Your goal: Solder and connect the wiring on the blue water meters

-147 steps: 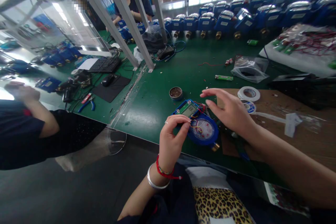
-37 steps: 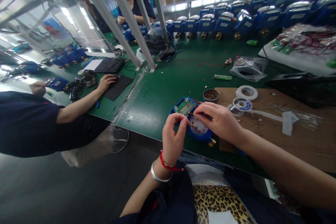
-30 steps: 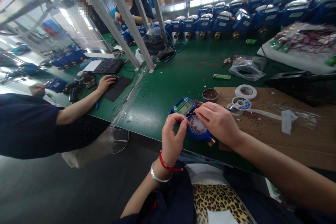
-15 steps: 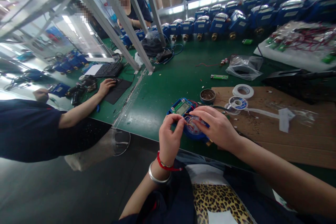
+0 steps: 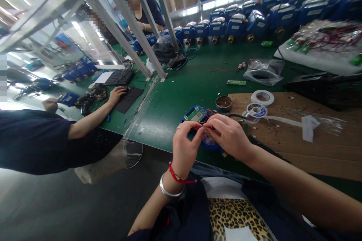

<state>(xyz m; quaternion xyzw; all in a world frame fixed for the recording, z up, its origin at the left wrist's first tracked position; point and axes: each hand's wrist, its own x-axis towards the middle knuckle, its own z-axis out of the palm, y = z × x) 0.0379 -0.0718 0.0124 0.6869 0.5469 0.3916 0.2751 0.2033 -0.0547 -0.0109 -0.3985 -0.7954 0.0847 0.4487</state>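
A blue meter [image 5: 210, 146] lies by the table's front edge, its housing uncovered to show a green circuit board with a small digital display [image 5: 198, 115] and a round clear dial below. My left hand [image 5: 185, 141], with a red cord and a silver bangle at the wrist, pinches thin wire ends between thumb and forefinger over the meter. My right hand [image 5: 233, 135] comes in from the other side, also pinching the wires. The fingertips of both hands meet and hide most of what they hold. Red wires [image 5: 209, 112] loop beside the display.
Solder spool [image 5: 256, 110], tape roll [image 5: 262, 98] and cardboard [image 5: 296, 150] lie to the right; a small round tin [image 5: 223, 103] stands behind the meter. Green battery [image 5: 236, 82] lies farther back, before a row of blue meters [image 5: 236, 24]. At left, a co-worker's hand [image 5: 117, 95] rests on a mouse.
My hands have drawn together, so their fingertips now meet over the meter. The wires that showed between them are mostly covered. The view has shifted slightly.
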